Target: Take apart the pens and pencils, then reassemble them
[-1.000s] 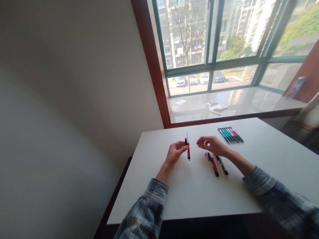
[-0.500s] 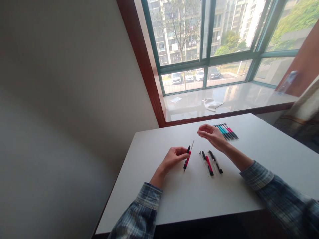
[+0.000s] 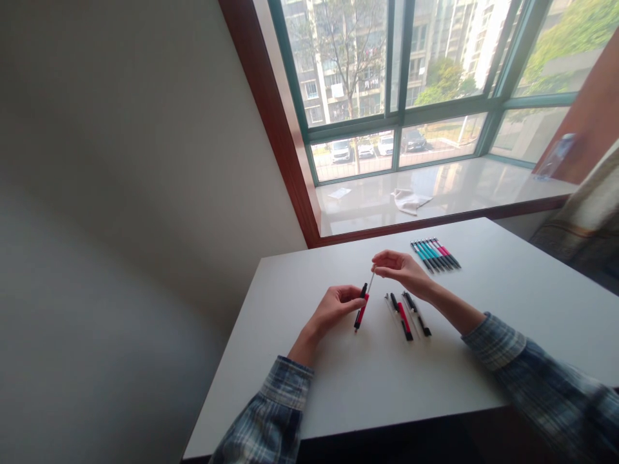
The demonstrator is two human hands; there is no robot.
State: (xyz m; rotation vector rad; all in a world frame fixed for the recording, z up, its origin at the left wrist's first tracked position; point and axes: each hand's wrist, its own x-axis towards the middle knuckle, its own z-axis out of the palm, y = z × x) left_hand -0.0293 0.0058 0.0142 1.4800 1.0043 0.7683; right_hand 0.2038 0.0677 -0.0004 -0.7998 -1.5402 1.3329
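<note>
My left hand (image 3: 336, 306) is closed around a red pen barrel (image 3: 361, 312) and a black pen part (image 3: 364, 290) beside it. A thin pale pen refill (image 3: 371, 282) sticks up out of the red barrel. At its upper end, the thumb and fingertips of my right hand (image 3: 399, 269) pinch together on the refill. Just right of the held pen, pen parts lie on the white table: thin refills, a red-and-black barrel (image 3: 405, 321), a black pen part (image 3: 394, 301) and more black pieces (image 3: 423, 320).
A row of several teal and pink pens (image 3: 435, 255) lies beyond my right forearm on the white table (image 3: 348, 380). Behind the table, a windowsill (image 3: 367, 206) holds a white cloth (image 3: 411, 201) and a clear bottle (image 3: 558, 156). A grey wall (image 3: 145, 193) stands at the left.
My right hand has come left and slightly down, from above the table to the refill's upper end, and closed on it. My left hand keeps its hold, almost still.
</note>
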